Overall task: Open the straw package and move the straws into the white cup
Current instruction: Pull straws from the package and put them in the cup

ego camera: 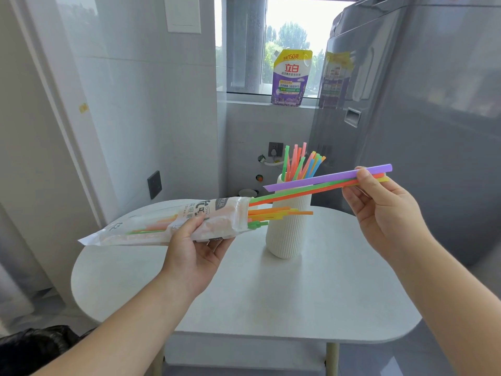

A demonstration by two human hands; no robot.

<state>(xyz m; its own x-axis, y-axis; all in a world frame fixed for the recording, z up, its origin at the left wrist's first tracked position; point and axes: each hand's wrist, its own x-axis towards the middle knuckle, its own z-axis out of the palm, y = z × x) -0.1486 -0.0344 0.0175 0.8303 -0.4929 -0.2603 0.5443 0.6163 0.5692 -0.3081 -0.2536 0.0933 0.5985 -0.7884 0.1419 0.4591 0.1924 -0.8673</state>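
Note:
My left hand [193, 248] holds the clear straw package [151, 225] level above the table, its open end pointing right with several orange, yellow and green straws sticking out. My right hand [379, 204] pinches a small bunch of straws [320, 183], purple, green, orange and yellow, by their right ends; the green and orange ones still reach into the package mouth. The ribbed white cup [287, 234] stands upright on the table behind the straws. Several coloured straws [301, 162] stand in it.
The round white table [271, 294] carries only the cup. A grey washing machine [433, 131] stands close on the right. A purple detergent pouch [291, 77] rests on the window sill behind. A tiled wall with a black socket [154, 184] is on the left.

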